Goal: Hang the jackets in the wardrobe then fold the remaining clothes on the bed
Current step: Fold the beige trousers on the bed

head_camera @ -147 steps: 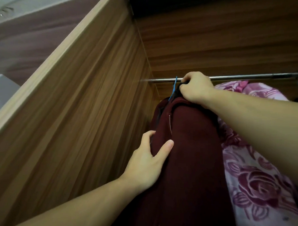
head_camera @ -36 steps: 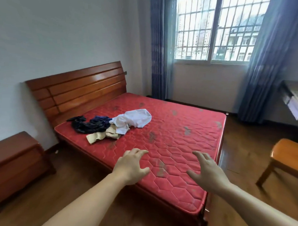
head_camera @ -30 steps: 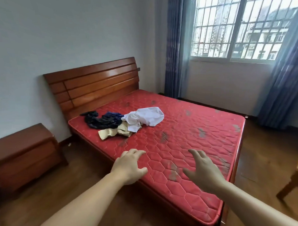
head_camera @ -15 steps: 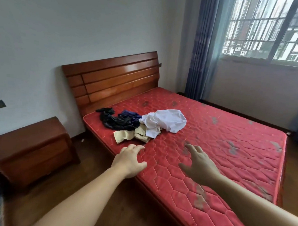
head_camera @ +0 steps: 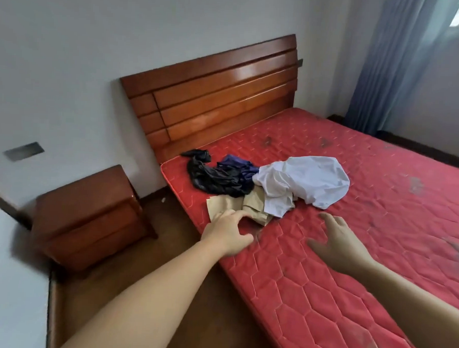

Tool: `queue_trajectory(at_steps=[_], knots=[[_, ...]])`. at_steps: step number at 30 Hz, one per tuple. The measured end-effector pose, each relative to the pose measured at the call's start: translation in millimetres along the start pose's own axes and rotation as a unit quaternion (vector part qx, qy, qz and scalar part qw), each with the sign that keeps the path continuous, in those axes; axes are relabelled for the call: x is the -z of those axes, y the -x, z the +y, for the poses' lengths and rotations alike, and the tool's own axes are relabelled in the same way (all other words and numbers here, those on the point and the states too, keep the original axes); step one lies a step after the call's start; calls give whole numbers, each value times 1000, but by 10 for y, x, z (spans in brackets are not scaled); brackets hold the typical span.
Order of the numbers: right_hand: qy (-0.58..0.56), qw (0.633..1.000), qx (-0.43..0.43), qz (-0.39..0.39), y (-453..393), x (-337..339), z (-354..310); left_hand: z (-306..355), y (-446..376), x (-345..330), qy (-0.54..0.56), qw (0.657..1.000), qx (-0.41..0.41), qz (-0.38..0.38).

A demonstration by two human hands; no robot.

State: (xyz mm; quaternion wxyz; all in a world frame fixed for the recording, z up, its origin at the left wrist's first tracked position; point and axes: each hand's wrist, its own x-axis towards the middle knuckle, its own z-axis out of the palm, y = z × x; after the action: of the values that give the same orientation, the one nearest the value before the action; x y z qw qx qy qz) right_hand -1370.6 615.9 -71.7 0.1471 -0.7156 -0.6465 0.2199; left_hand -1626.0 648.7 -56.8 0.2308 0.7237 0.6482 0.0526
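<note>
A small heap of clothes lies near the head of the red mattress [head_camera: 351, 258]: a white garment [head_camera: 306, 185], a beige garment [head_camera: 237, 207], a black garment [head_camera: 212, 177] and a dark blue one [head_camera: 238, 165] tucked behind it. My left hand [head_camera: 227, 231] reaches over the mattress edge with loosely bent fingers, its fingertips at the near corner of the beige garment. My right hand [head_camera: 337, 240] hovers open, fingers spread, just short of the white garment. Neither hand holds anything. The wardrobe is out of view.
A wooden headboard [head_camera: 213, 99] stands against the grey wall. A brown bedside cabinet [head_camera: 89, 217] sits left of the bed on the dark wood floor [head_camera: 191, 290]. Blue curtains [head_camera: 396, 62] hang at the far right.
I have left the wardrobe, where I was hanging a maroon jacket, and come up to the bed. Both hands have moved forward toward the heap of clothes, which now looks much nearer.
</note>
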Motion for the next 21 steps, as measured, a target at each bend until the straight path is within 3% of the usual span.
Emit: queue_trajectory(at_steps=[12,21], knots=[[17,996,-58,-67,-1896,-672,-283,-525,-2105,-349,88,994,16,-66],[3,965,-227,-129,-3378,-1728,-279,-1215,-3896,-1045,80,979,38,-183]])
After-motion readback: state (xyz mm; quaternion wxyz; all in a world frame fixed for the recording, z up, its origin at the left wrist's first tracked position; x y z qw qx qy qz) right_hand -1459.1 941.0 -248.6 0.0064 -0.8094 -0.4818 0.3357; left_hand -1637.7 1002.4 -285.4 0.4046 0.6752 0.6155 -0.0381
